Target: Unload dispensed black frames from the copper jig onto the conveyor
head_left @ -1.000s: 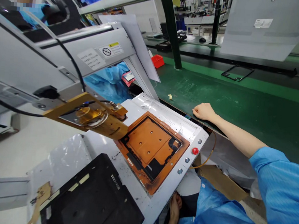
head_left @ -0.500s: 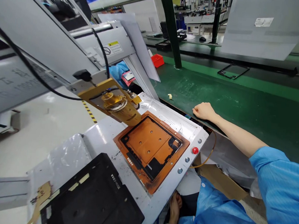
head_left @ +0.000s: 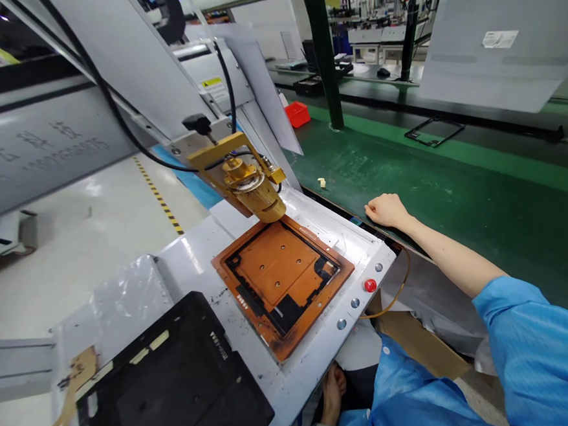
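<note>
My right hand [head_left: 387, 210] rests on the near edge of the green bench [head_left: 460, 199], its fingers curled in with nothing showing in them. Low in front of my body, beside the machine's edge, my left hand [head_left: 334, 382] hangs with fingers curled; part of it is hidden, and a band circles the wrist. Left of both hands is a white machine table [head_left: 303, 357] carrying an orange fixture plate [head_left: 280, 274] with a thin black frame [head_left: 247, 288] set in it. A brass-coloured cylindrical head [head_left: 258, 195] hangs over the plate's far corner. Neither hand touches the plate.
A black panel fixture [head_left: 180, 374] lies at the machine's near left. Silver buttons and a red button [head_left: 370, 285] line its right edge. Across the bench are another black frame [head_left: 434, 131], a red bin [head_left: 298, 114], a yellowish scrap [head_left: 322, 182] and a green post [head_left: 324, 60].
The brass head and its arm have shifted right and slightly up in view. The orange plate has slid a little left and up. The bench's black frame moved left. Both hands stay still.
</note>
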Motion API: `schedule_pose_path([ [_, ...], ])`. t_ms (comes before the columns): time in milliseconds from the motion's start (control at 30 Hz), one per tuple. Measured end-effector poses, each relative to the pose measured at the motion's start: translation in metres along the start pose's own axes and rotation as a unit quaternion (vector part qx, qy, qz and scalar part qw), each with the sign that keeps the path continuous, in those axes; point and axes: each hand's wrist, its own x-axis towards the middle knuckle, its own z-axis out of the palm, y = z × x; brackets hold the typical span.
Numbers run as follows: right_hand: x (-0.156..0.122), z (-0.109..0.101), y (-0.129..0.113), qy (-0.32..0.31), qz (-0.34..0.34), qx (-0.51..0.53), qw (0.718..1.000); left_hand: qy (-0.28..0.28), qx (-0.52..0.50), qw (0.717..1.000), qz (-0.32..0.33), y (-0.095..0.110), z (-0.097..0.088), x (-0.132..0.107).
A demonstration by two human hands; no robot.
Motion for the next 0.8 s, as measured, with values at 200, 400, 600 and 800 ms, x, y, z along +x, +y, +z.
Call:
schedule_pose_path([
  [200, 0.001, 0.0, 0.0, 0.002, -0.001, -0.002, 1.0, 0.002, 0.0, 1.0, -0.01, 0.005, 0.002, -0.006],
  [400, 0.002, 0.001, 0.002, 0.002, 0.0, 0.004, 1.0, 0.001, 0.0, 1.0, -0.013, 0.011, 0.005, -0.011],
  [600, 0.0, -0.001, 0.0, 0.001, 0.0, 0.008, 1.0, 0.0, 0.003, 1.0, -0.015, 0.015, 0.005, -0.014],
  [800, 0.0, 0.0, 0.001, 0.004, -0.002, 0.004, 1.0, -0.002, 0.009, 1.0, -0.012, 0.014, 0.005, -0.015],
])
